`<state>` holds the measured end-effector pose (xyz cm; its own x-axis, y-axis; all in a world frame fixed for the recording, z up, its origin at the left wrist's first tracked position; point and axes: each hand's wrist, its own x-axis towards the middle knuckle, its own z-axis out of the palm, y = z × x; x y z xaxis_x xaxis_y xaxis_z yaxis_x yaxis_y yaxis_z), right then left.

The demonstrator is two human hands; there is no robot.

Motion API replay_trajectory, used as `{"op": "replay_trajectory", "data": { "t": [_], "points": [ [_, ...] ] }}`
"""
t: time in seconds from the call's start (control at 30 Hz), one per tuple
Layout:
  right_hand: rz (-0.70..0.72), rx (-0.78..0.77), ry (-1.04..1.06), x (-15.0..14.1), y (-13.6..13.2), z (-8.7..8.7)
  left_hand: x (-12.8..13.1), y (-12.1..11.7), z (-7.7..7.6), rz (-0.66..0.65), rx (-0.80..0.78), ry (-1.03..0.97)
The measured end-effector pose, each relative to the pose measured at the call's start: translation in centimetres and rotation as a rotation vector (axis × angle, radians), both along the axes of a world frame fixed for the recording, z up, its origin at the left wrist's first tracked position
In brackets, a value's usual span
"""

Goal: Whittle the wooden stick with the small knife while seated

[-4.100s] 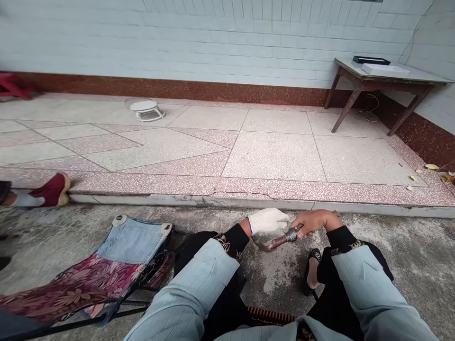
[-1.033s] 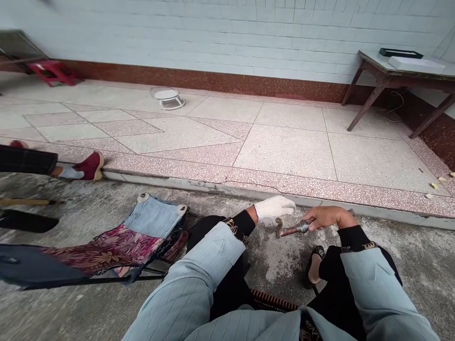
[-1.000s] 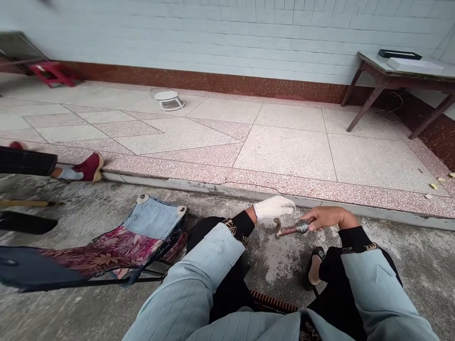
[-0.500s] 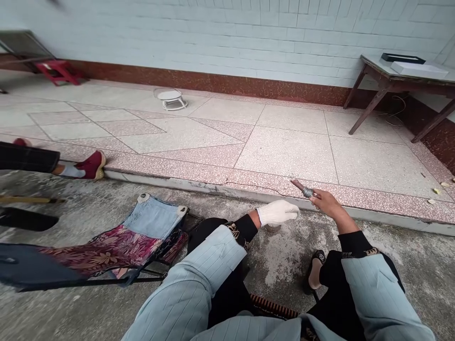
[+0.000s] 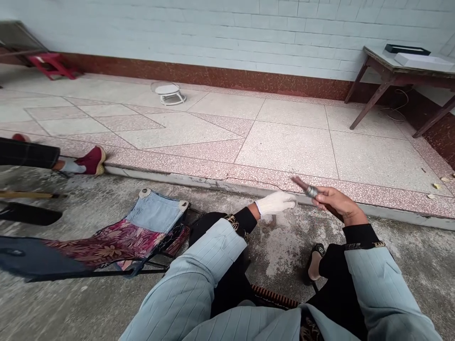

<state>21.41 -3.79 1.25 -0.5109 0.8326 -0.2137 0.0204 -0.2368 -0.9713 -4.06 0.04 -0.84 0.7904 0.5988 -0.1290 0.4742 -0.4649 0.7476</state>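
Observation:
My right hand point(image 5: 336, 201) is bare and closed round a brown stick wrapped with grey metal wire point(image 5: 311, 191). The stick's reddish-brown end points up and left, and a darker length shows under my palm. My left hand point(image 5: 275, 203) wears a white knitted glove. Its fingers are pressed together just left of the stick, apart from it; whatever they may hold is hidden. Both hands are above the concrete ground, close to the edge of the raised step point(image 5: 213, 181).
To my left stands a folding chair point(image 5: 152, 213) with denim and floral cloth. Another person's red shoe point(image 5: 93, 161) rests by the step, near a dark flat blade point(image 5: 30, 214). A low white stool point(image 5: 169, 93), a red stool point(image 5: 51, 65) and a wooden table point(image 5: 387, 68) stand along the wall.
My right hand has turned, shifting slightly right with the wire-wrapped stick. My left hand has risen slightly in view and stays closed. The whole view has tilted a little.

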Motion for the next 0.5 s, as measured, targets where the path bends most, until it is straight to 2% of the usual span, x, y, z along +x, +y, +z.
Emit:
{"op": "replay_trajectory", "data": {
  "t": [0.07, 0.17, 0.23, 0.3, 0.4, 0.43, 0.5],
  "points": [
    [-0.15, -0.017, 0.025, -0.1, 0.4, -0.8, 0.3, -0.2, -0.1, -0.028, 0.021, 0.022],
    [-0.204, -0.018, -0.043, -0.4, 1.0, -2.0, 0.5, -0.5, -0.3, -0.072, 0.031, 0.029],
    [-0.225, 0.004, -0.172, -0.6, 1.4, -2.6, 0.8, -0.6, -0.7, -0.1, 0.057, 0.04],
    [-0.247, 0.057, -0.417, -0.7, 1.7, -2.9, 1.0, -0.8, -1.3, -0.123, 0.088, 0.085],
    [-0.252, 0.222, -0.935, -1.0, 1.9, -3.0, 1.4, -1.3, -2.0, -0.149, 0.118, 0.151],
    [-0.209, 0.264, -1.08, -1.1, 1.8, -2.9, 1.5, -1.4, -2.1, -0.156, 0.13, 0.153],
    [-0.027, 0.276, -1.241, -1.5, 1.6, -2.7, 1.4, -1.5, -1.8, -0.17, 0.154, 0.152]
  ]
}}
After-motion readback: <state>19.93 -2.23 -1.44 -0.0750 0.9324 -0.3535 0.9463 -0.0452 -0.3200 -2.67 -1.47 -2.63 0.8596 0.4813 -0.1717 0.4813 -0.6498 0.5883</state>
